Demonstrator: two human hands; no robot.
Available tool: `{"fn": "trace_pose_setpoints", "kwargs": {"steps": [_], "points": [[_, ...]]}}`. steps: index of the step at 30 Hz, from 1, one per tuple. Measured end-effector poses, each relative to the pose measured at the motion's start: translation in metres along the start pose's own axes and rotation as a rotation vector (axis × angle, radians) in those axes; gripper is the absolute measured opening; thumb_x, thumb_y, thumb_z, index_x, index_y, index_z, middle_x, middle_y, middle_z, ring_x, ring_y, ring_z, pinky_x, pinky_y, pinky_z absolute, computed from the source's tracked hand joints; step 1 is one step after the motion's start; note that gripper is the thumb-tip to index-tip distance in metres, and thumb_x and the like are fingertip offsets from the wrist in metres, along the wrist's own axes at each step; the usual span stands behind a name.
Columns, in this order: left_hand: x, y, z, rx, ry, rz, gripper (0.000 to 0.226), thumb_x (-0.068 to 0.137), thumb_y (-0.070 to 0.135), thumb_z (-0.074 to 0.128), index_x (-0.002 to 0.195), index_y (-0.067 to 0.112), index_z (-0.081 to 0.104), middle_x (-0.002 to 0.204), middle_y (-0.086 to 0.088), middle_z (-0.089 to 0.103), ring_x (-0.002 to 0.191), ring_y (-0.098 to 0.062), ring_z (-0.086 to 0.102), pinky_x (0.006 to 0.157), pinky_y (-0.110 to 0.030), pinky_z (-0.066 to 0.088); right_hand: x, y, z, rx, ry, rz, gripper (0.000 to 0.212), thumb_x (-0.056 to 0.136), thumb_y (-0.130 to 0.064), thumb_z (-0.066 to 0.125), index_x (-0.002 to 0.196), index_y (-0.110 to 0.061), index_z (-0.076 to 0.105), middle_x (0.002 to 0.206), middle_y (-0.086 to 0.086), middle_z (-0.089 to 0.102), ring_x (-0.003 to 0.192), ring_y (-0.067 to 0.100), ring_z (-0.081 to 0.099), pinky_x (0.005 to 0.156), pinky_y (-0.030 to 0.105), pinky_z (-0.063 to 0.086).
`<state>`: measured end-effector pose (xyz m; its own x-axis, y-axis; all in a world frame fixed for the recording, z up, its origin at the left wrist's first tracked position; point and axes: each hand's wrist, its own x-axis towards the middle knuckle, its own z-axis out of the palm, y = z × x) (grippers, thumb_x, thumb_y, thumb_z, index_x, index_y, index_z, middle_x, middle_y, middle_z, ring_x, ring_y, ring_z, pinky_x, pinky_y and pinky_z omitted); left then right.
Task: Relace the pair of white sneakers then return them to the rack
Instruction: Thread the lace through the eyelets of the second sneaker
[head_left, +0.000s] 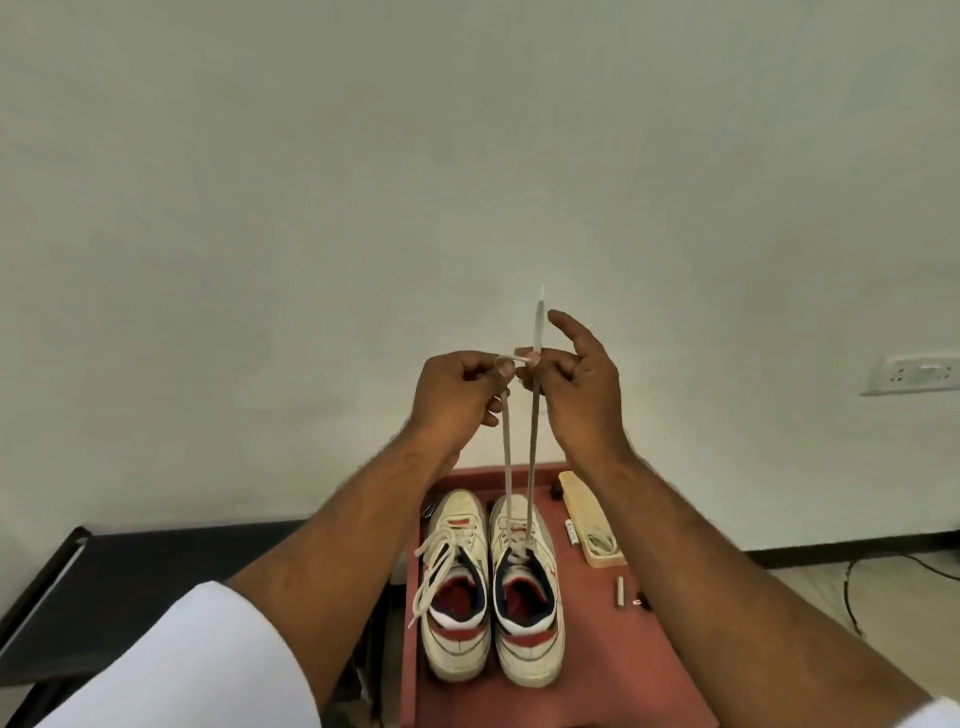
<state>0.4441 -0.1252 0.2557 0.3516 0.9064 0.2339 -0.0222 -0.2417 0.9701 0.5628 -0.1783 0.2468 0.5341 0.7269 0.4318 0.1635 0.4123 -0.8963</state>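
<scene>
pinching lace (531, 457) ends, left hand (451, 396), right hand (576, 387) (perhaps knotting), right sneaker (525, 587) below

The two white sneakers look like smooth leather or a synthetic like it, scuffed and dulled, with red and navy trim; the left sneaker (456, 582) and the right sneaker (527, 587) both show soft red cloth lining inside; the laces (506, 441) are flat woven cloth, off-white and matt, one end capped with a stiff pale tip; the tabletop (613, 670) is a matt brick-red surface, smooth and unpolished; the brush (589, 519) beside the shoes has a pale wooden back; the wall (467, 156) is matt painted plaster; the sleeve (197, 665) is plain white cloth.
</scene>
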Motion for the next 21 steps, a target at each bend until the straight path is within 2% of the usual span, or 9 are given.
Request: {"fn": "trace_pose_setpoints", "kwargs": {"steps": [2, 5, 8, 11, 13, 16, 21], "points": [[-0.002, 0.007, -0.001, -0.039, 0.025, 0.014, 0.002, 0.088, 0.007, 0.071, 0.088, 0.006, 0.073, 0.065, -0.009, 0.064, 0.055, -0.016, 0.057, 0.052, -0.026, 0.052, 0.001, -0.01, 0.001, -0.059, -0.027, 0.005, 0.044, 0.092, -0.008, 0.064, 0.132, -0.023, 0.051, 0.092, 0.0, 0.075, 0.089, 0.013, 0.072, 0.085, 0.031, 0.057], [-0.004, 0.015, -0.003, -0.052, 0.066, 0.039, 0.005, 0.087, 0.01, 0.073, 0.084, 0.006, 0.074, 0.067, -0.01, 0.067, 0.056, -0.016, 0.06, 0.053, -0.026, 0.054, -0.001, -0.018, 0.002, -0.068, -0.034, 0.025, 0.018, 0.091, -0.007, 0.065, 0.104, -0.018, 0.065, 0.091, 0.004, 0.075, 0.085, 0.017, 0.073, 0.085, 0.038, 0.059], [-0.005, 0.023, -0.004, -0.012, 0.079, 0.077, 0.006, 0.087, 0.012, 0.074, 0.082, 0.009, 0.076, 0.072, -0.015, 0.069, 0.057, -0.016, 0.062, 0.056, -0.028, 0.057, -0.005, -0.021, 0.003, -0.026, 0.0, 0.029, 0.009, 0.091, -0.007, 0.065, 0.096, -0.012, 0.07, 0.088, 0.007, 0.075, 0.081, 0.019, 0.073, 0.078, 0.032, 0.059], [-0.003, 0.031, -0.007, -0.009, 0.065, 0.102, 0.007, 0.085, 0.009, 0.075, 0.091, 0.008, 0.072, 0.071, -0.015, 0.071, 0.057, -0.019, 0.063, 0.056, -0.028, 0.057, -0.004, -0.024, 0.004, -0.012, 0.047, 0.04, 0.01, 0.089, -0.009, 0.068, 0.094, -0.016, 0.074, 0.086, 0.001, 0.075, 0.082, 0.016, 0.071, 0.077, 0.03, 0.058], [-0.001, 0.035, -0.008, 0.011, 0.066, 0.119, 0.005, 0.085, 0.01, 0.076, 0.087, 0.009, 0.072, 0.073, -0.015, 0.072, 0.057, -0.018, 0.064, 0.055, -0.029, 0.057, -0.002, -0.025, 0.004, -0.034, 0.06, 0.05, 0.012, 0.087, -0.012, 0.071, 0.09, -0.023, 0.075, 0.087, -0.005, 0.075, 0.085, 0.011, 0.07, 0.08, 0.029, 0.057], [0.002, 0.04, -0.009, 0.014, 0.079, 0.14, 0.004, 0.084, 0.01, 0.076, 0.08, 0.011, 0.075, 0.072, -0.008, 0.071, 0.059, -0.014, 0.064, 0.056, -0.028, 0.056, -0.001, -0.028, 0.002, -0.061, 0.048, 0.065, 0.012, 0.087, -0.013, 0.071, 0.089, -0.025, 0.075, 0.086, -0.006, 0.075, 0.084, 0.013, 0.07, 0.078, 0.029, 0.057], [0.007, 0.045, -0.007, 0.002, 0.016, 0.16, 0.003, 0.084, 0.009, 0.076, 0.084, 0.011, 0.078, 0.074, -0.004, 0.073, 0.062, -0.008, 0.063, 0.057, -0.024, 0.051, 0.0, -0.033, 0.002, -0.11, -0.018, 0.056, 0.015, 0.088, -0.014, 0.071, 0.084, -0.028, 0.074, 0.08, -0.01, 0.073, 0.078, 0.01, 0.068, 0.072, 0.026, 0.056]]}}
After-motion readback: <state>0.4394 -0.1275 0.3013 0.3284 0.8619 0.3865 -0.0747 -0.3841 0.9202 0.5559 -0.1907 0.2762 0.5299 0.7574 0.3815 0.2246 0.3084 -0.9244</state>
